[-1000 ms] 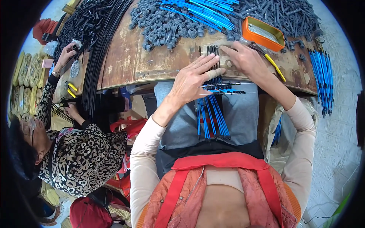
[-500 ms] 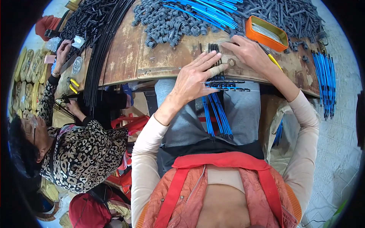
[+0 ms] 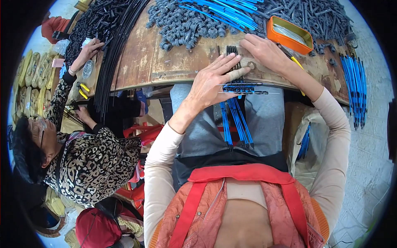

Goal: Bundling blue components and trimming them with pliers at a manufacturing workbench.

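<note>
My left hand point(image 3: 213, 80) lies palm down at the table's front edge, fingers stretched over the black upper ends of a bundle of blue rods point(image 3: 237, 120). Tape wraps its thumb. The rods hang past the edge above my lap. Beside that thumb, thin metal needles with black sleeves point(image 3: 244, 89) lie crosswise over the bundle; their left ends go under the hand. My right hand point(image 3: 264, 53) rests on the table left of an orange tin point(image 3: 289, 36), fingers bent together. Whatever its fingertips hold is hidden. Yellow-handled pliers point(image 3: 297, 63) lie partly beneath the right wrist.
Grey ribbed fittings point(image 3: 190, 29) and loose blue rods point(image 3: 219, 12) are heaped at the back. More blue rods point(image 3: 353, 89) overhang the right edge. Long black rods point(image 3: 109, 74) cross the table at left, where a co-worker's hand point(image 3: 89, 51) reaches. An open sack point(image 3: 310, 140) stands right of my legs.
My right hand has shifted slightly up and left. The left hand stays nearly still on the bundle. The co-worker's far hand has moved right, to the long black rods.
</note>
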The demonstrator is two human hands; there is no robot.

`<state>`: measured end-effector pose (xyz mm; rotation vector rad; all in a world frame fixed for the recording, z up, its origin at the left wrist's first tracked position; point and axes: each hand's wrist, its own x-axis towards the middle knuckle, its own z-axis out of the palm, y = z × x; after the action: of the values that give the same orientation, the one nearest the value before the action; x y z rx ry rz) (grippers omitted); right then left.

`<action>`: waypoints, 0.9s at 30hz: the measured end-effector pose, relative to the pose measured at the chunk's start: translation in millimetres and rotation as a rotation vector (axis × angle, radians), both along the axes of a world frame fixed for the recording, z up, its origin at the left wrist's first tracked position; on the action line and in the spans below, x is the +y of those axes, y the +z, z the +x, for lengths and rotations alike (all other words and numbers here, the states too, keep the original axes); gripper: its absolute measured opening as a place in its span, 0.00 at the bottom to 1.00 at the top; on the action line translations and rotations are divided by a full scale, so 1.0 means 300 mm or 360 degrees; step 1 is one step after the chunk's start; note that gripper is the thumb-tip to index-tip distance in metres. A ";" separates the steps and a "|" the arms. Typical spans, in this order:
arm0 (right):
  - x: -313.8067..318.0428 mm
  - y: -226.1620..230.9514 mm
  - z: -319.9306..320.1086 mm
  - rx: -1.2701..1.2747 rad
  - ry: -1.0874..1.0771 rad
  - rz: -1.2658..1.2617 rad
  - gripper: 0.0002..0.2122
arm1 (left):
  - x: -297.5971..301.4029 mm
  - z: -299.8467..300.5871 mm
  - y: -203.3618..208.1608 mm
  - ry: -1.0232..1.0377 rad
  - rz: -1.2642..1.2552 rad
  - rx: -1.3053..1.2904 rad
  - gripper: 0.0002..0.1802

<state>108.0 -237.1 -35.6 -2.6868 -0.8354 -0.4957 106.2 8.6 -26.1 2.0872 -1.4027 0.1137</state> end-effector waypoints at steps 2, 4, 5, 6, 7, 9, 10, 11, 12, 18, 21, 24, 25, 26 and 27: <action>0.002 -0.005 0.001 -0.0006 -0.0009 -0.0054 0.11 | 0.000 -0.002 0.002 0.0006 -0.0007 -0.0001 0.35; 0.004 -0.011 0.004 -0.0047 0.0004 -0.0077 0.11 | 0.002 -0.003 0.001 0.0012 -0.0016 -0.0003 0.35; 0.010 -0.012 -0.001 -0.0048 0.0004 -0.0078 0.11 | 0.004 -0.003 -0.001 0.0009 -0.0014 -0.0016 0.35; 0.021 -0.013 -0.008 0.0009 -0.0020 -0.0073 0.11 | 0.007 -0.003 -0.003 0.0006 -0.0013 -0.0028 0.35; 0.031 -0.011 -0.011 0.0065 -0.0042 -0.0068 0.11 | 0.009 -0.002 -0.005 0.0008 -0.0013 -0.0030 0.35; 0.044 -0.013 -0.004 0.0039 -0.0039 -0.0047 0.10 | 0.012 -0.002 -0.011 0.0018 -0.0016 -0.0042 0.35; 0.048 -0.012 -0.001 0.0013 -0.0042 -0.0030 0.10 | 0.012 0.001 -0.009 0.0016 -0.0018 -0.0042 0.35; 0.054 -0.011 0.001 0.0014 -0.0044 -0.0031 0.10 | 0.011 0.003 -0.005 0.0016 -0.0029 -0.0032 0.36; 0.060 -0.010 0.003 0.0038 -0.0048 -0.0017 0.11 | 0.011 0.004 -0.005 0.0017 -0.0038 -0.0021 0.37; 0.067 0.005 0.010 0.0018 -0.0036 0.0044 0.14 | 0.024 0.018 -0.004 0.0026 -0.0064 0.0002 0.43; 0.068 0.014 0.018 0.0126 -0.0074 0.0024 0.14 | 0.033 0.027 -0.004 0.0031 -0.0045 -0.0024 0.43; 0.073 0.009 0.018 0.0173 -0.0077 0.0072 0.13 | 0.035 0.023 -0.011 0.0010 -0.0066 -0.0038 0.43; 0.074 0.004 0.017 0.0166 -0.0068 0.0126 0.13 | 0.035 0.024 -0.009 0.0008 -0.0068 -0.0044 0.43; 0.079 0.000 0.018 0.0159 -0.0071 0.0124 0.13 | 0.032 0.024 -0.003 -0.0029 -0.0046 -0.0061 0.42; 0.086 -0.005 0.020 0.0158 -0.0067 0.0105 0.15 | 0.029 0.026 0.001 -0.0067 -0.0026 -0.0079 0.42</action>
<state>114.1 -211.2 -36.9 -2.6494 -0.7237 -0.3889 114.1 17.3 -25.9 2.0532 -1.4698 0.1599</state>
